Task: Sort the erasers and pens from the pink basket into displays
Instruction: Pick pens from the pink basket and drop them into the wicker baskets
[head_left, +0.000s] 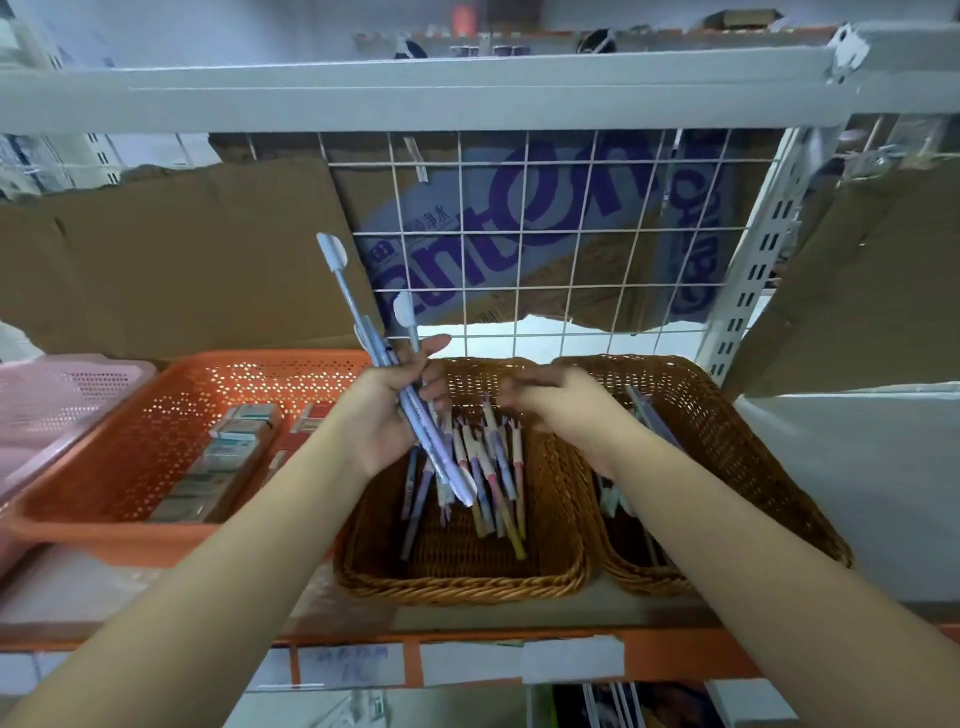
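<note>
At centre frame we see the left hand (387, 415) with its fingers curled round a bundle of pens (358, 322), which tilts up toward the wire grid (571, 234). Below it lie loose pens (493, 467) in the left wicker basket (457, 592). The right hand (556, 402) hovers over the gap between that basket and the right wicker basket (727, 441). It is blurred, so we cannot tell how its fingers lie. At left, erasers (228, 441) sit in the orange tray (104, 530), and the pink basket (52, 395) is at the far-left edge.
</note>
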